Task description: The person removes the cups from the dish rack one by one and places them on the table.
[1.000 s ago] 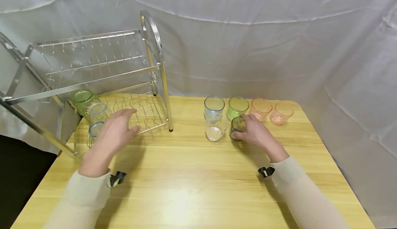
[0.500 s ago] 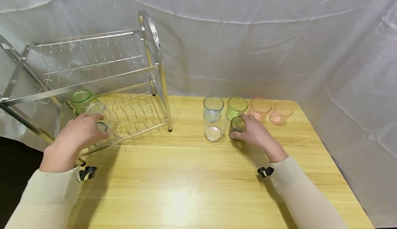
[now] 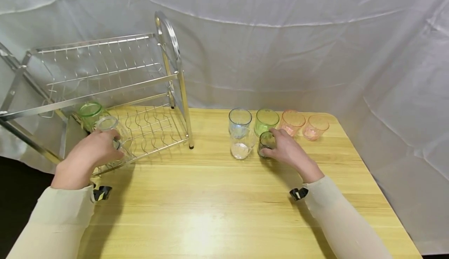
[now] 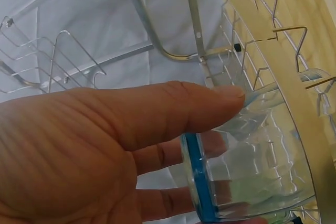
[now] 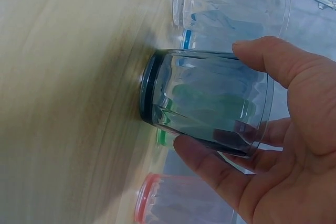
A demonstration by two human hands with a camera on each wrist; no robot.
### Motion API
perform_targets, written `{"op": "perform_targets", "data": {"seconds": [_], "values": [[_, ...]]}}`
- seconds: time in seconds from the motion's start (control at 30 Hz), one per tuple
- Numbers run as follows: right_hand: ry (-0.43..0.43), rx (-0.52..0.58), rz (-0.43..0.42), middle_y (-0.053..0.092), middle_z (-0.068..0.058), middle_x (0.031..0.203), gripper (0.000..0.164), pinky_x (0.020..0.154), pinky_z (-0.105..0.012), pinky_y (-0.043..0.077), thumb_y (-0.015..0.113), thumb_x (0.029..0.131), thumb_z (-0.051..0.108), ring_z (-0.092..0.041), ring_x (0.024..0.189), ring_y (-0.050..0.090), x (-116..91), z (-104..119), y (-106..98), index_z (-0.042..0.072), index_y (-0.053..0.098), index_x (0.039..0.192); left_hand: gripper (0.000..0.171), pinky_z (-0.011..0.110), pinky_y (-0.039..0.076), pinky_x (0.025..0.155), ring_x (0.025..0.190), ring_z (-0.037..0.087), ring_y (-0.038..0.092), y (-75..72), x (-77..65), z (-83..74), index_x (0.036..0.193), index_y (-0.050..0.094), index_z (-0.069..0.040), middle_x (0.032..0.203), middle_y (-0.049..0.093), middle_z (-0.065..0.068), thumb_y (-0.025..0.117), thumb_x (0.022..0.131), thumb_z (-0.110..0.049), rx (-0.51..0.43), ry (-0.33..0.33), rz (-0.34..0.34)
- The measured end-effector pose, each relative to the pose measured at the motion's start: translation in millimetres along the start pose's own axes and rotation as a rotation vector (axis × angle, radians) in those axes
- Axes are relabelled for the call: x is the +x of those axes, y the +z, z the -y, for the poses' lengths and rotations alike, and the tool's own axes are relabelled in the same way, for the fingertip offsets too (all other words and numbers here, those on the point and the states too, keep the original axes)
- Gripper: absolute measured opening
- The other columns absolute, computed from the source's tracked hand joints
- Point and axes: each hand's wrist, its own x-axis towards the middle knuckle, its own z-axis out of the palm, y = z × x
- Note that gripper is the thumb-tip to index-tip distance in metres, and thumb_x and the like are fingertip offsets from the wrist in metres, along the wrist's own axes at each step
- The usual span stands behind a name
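My left hand (image 3: 92, 151) is at the lower tier of the metal rack, thumb and fingers around an upside-down clear glass with a blue base (image 4: 265, 163). In the head view this hand hides most of that glass. Behind it on the same tier stand a clear glass (image 3: 108, 123) and a green glass (image 3: 90, 110). On the table, my right hand (image 3: 288, 146) grips a dark grey glass (image 5: 207, 98), thumb on one side and fingers on the other. This glass is upright, its thick base down by the wood.
The chrome two-tier rack (image 3: 180, 103) fills the left. Close around the dark glass stand a clear glass (image 3: 241, 146), a blue glass (image 3: 240, 120), a green glass (image 3: 266, 120) and two pink glasses, one larger (image 3: 292, 122) and one smaller (image 3: 315, 128). Grey cloth hangs behind.
My left hand has moved left and down to the blue-based glass and taken hold of it. The right hand stays on the dark grey glass.
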Motion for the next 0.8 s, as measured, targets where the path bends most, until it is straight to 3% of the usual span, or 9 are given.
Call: {"op": "perform_targets", "data": {"seconds": [0.23, 0.53, 0.8], "values": [[0.002, -0.002, -0.004, 0.042, -0.034, 0.157, 0.092, 0.116, -0.066, 0.042, 0.079, 0.093, 0.04, -0.052, 0.139, 0.05, 0, 0, 0, -0.004, 0.034, 0.16, 0.071, 0.079, 0.043, 0.098, 0.132, 0.069, 0.036, -2.6, 0.0, -1.2, 0.148, 0.044, 0.009, 0.149, 0.038, 0.047, 0.072, 0.094, -0.028, 0.012, -0.008, 0.018], [-0.004, -0.01, -0.005, 0.044, -0.034, 0.155, 0.092, 0.116, -0.066, 0.042, 0.079, 0.093, 0.04, -0.052, 0.138, 0.05, -2, 0, 0, -0.005, 0.034, 0.16, 0.07, 0.078, 0.044, 0.096, 0.124, 0.065, 0.045, -12.1, -12.7, -8.3, 0.144, 0.044, 0.007, 0.136, 0.046, 0.046, 0.071, 0.093, -0.032, 0.023, -0.01, -0.093], [-0.006, -0.006, -0.004, 0.042, -0.034, 0.156, 0.093, 0.116, -0.066, 0.042, 0.08, 0.093, 0.041, -0.053, 0.139, 0.05, -1, -1, 0, -0.004, 0.033, 0.161, 0.07, 0.078, 0.044, 0.095, 0.122, 0.061, 0.048, -15.4, -24.3, -23.3, 0.145, 0.042, 0.006, 0.129, 0.052, 0.04, 0.072, 0.094, -0.031, 0.001, 0.027, -0.145]]}}
